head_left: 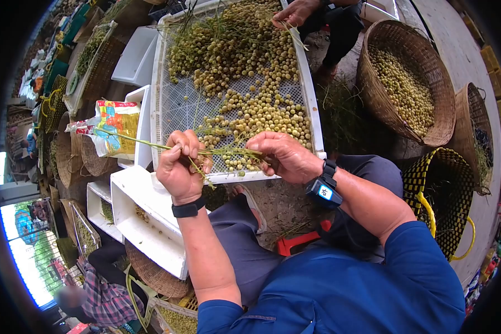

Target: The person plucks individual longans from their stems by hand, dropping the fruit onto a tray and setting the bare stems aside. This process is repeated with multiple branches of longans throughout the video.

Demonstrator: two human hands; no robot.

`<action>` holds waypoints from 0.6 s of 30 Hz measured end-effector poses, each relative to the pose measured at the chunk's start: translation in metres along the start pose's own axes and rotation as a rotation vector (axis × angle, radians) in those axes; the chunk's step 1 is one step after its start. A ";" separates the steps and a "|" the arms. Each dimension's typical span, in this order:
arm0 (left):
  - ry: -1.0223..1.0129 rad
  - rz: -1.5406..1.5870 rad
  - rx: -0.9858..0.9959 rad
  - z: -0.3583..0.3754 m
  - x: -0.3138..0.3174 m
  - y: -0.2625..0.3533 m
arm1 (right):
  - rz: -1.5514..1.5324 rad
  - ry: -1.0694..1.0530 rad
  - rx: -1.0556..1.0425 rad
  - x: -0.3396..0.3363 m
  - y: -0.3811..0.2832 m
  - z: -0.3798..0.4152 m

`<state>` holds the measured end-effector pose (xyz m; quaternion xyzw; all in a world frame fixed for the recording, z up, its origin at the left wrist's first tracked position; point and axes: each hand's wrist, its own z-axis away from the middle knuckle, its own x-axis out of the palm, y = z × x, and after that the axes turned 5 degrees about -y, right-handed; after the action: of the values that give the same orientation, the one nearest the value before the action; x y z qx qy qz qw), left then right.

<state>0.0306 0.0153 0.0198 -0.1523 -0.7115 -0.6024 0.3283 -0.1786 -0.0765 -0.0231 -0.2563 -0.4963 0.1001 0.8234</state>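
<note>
the white mesh tray (175, 106) of small yellow fruit (250, 114) lies just beyond both hands. left hand (179, 167) and right hand (286, 156) have fingers clamped on a green stalk (145, 143) stretched between them.

Fruit sorting spot, seen from above
A tray (160, 83) of fruit (245, 67) lies far from both hands; a basket (384, 94) of fruit stands right of it, tubs (150, 222) left.

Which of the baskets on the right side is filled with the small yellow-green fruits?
The big round woven basket nearest the white tray; the yellow-and-black basket beside the person's knee shows no fruit.
</note>
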 end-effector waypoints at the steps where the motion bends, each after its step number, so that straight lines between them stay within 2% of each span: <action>1: -0.002 0.000 -0.002 0.000 0.001 -0.001 | -0.016 0.078 -0.037 0.000 0.000 -0.001; 6: -0.015 0.036 -0.014 -0.002 -0.001 -0.006 | -0.133 0.094 -0.071 0.000 -0.003 -0.003; 8: -0.009 0.031 -0.016 -0.002 0.001 -0.006 | -0.175 0.037 -0.080 0.000 -0.007 0.000; 12: -0.011 0.020 -0.025 -0.002 0.001 -0.008 | -0.198 0.031 -0.098 -0.002 -0.013 0.000; 14: -0.011 0.017 -0.028 -0.002 0.003 -0.009 | -0.213 0.111 -0.113 -0.001 -0.018 0.001; 18: 0.003 0.011 -0.018 -0.002 0.002 -0.009 | -0.190 0.078 -0.128 -0.005 -0.018 -0.001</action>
<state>0.0241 0.0109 0.0151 -0.1582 -0.7047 -0.6070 0.3316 -0.1813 -0.0939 -0.0181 -0.2641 -0.4915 -0.0201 0.8296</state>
